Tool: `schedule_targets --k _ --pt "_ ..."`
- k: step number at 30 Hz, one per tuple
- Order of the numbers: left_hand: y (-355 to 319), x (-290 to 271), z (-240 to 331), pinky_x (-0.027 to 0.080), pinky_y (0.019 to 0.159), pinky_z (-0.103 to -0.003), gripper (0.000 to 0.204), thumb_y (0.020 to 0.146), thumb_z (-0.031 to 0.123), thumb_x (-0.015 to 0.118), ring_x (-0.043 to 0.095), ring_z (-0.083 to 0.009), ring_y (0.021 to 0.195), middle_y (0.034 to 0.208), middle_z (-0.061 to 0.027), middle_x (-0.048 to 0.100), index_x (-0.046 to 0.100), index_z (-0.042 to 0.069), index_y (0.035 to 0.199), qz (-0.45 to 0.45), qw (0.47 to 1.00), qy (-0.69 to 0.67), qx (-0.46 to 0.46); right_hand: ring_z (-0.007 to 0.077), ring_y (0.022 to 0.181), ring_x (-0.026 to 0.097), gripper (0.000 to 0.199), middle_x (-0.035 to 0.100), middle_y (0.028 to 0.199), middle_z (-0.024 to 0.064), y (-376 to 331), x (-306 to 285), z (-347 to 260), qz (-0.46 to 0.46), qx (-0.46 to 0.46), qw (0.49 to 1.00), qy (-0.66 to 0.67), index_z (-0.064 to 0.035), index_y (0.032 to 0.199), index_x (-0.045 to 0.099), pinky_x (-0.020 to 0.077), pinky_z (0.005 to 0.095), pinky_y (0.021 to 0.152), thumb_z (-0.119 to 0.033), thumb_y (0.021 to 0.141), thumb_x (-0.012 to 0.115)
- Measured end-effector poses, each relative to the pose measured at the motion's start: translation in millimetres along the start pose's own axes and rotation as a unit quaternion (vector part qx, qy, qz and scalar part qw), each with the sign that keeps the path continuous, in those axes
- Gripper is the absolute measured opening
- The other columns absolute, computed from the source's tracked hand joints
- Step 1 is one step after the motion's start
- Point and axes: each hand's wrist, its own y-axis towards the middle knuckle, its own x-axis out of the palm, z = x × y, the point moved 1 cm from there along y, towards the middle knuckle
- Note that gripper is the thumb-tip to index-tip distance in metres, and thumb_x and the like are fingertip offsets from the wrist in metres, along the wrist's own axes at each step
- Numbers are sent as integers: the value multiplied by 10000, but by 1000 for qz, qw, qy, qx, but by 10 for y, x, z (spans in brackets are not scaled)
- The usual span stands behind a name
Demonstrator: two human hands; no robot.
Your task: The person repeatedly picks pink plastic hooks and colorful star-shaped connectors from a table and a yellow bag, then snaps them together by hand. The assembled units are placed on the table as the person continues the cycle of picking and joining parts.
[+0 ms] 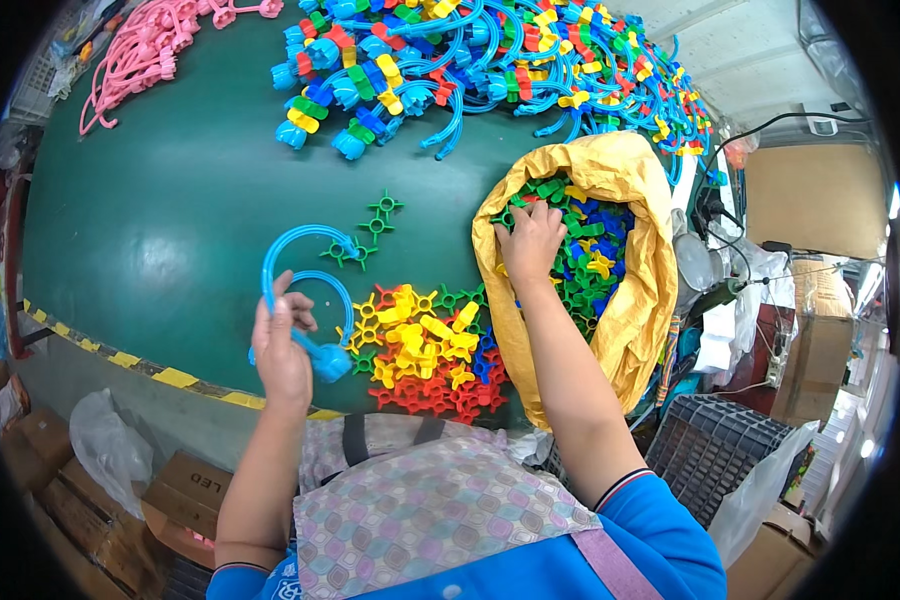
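Bare green counter [170, 200] lies open at left; the yellow-and-red pile [425, 350] and yellow sack [635, 250] crowd the right, blue heap [470, 60] blocks the far edge.

A single fisheye view from the person's head looks steeply down and forward over a green table [170, 200], close enough that both forearms rise from the lower edge. The table fills the upper middle, its edges bowing toward the dark round rim. The floor's cardboard boxes [185, 495] show bottom left.

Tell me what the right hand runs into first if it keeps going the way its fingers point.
The right hand is already in the yellow bag; it would likely first meet the green and blue plastic pieces there.
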Motion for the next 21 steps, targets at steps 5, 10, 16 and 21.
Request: schedule_targets --k 5,10,16,21 --pt "-13 -125 -153 263 449 -224 347 1069 303 448 316 -52 513 659 42 384 539 37 1274 7 970 -181 -162 298 1072 492 417 564 1104 66 -52 52 110 29 -22 999 20 -93 1036 700 383 436 931 -196 668 865" --pt "-103 -40 -406 229 438 -231 405 1071 433 413 257 -62 477 625 40 327 548 65 1176 44 905 -323 -273 332 1236 508 451 624 1179 123 -313 -118 126 137 -76 976 152 -65 1132 619 222 593 1153 -88 707 767" --pt "-232 166 -547 250 456 -236 383 1082 405 392 276 -68 503 629 41 320 568 69 1141 37 843 -396 -363 344 1028 652 461 668 1119 172 -891 -516 -434 -39 -51 885 462 -27 1203 625 520 390 896 -13 755 732" --pt "-353 296 -412 259 446 -227 337 1080 357 417 299 -60 485 635 28 345 536 50 1154 -14 776 -475 -414 333 1039 659 455 684 1112 167 -887 -644 -757 26 -161 887 431 -8 1165 650 525 391 907 16 720 739"
